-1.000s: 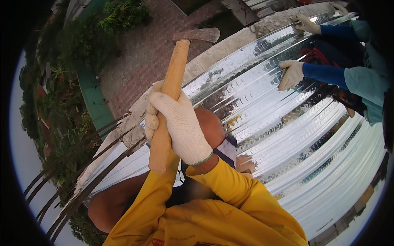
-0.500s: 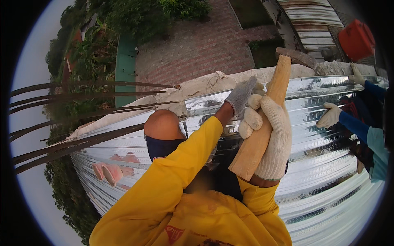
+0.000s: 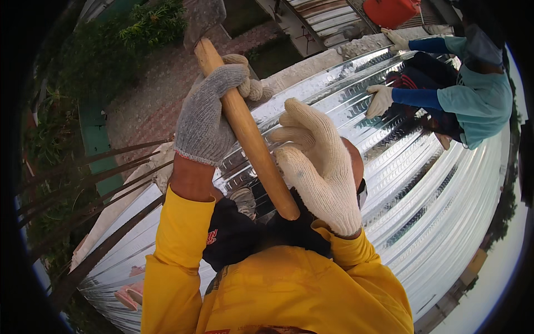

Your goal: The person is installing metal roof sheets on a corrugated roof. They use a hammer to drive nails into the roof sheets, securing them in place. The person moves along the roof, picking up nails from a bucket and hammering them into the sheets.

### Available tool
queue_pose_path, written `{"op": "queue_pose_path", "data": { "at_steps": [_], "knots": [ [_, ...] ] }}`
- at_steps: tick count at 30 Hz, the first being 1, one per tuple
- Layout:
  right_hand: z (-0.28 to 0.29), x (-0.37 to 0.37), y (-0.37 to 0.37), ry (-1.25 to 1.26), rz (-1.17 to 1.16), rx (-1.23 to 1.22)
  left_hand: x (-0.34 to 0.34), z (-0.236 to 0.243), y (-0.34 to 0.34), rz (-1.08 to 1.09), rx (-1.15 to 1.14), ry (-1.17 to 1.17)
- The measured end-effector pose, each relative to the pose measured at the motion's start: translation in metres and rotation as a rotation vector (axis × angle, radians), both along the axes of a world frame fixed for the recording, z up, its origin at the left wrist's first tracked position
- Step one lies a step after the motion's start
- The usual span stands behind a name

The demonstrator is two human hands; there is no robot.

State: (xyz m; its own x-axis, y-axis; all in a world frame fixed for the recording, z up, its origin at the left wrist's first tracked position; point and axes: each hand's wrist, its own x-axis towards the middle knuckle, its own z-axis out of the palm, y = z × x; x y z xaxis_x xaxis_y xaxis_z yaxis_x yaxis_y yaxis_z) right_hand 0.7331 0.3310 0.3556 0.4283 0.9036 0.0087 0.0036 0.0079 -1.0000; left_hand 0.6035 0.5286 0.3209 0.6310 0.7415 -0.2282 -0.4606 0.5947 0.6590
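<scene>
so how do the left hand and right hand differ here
The left hand wears a glove that is grey across the back, while the right hand wears a cream one.
The left hand is closed around the wooden hammer handle; the right hand is open beside it.
Both gloves look knitted, and both arms have yellow sleeves.

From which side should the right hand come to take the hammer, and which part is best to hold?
Probably the lower part of the wooden handle, coming from the right. The left hand grips the hammer near its head; below that, the handle is bare, straight and slim, slanting down to the right. The right hand is open on that side.
</scene>
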Motion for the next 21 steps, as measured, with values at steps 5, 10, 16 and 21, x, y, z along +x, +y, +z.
{"op": "queue_pose_path", "data": {
  "at_steps": [5,10,16,21],
  "knots": [
    [0.032,0.039,-0.09,0.075,-0.313,-0.126,-0.045,0.002,0.032,-0.023,0.127,0.013],
    [0.033,0.075,-0.262,-0.803,-0.077,-1.284,-0.051,0.0,0.037,-0.027,0.189,0.08],
    [-0.06,0.021,-0.419,-0.825,0.118,-1.429,-0.043,0.021,0.016,0.029,0.305,0.173],
    [-0.106,0.037,-0.441,-0.434,0.103,-1.367,-0.051,0.03,0.013,0.082,0.359,0.251]
  ]
}}
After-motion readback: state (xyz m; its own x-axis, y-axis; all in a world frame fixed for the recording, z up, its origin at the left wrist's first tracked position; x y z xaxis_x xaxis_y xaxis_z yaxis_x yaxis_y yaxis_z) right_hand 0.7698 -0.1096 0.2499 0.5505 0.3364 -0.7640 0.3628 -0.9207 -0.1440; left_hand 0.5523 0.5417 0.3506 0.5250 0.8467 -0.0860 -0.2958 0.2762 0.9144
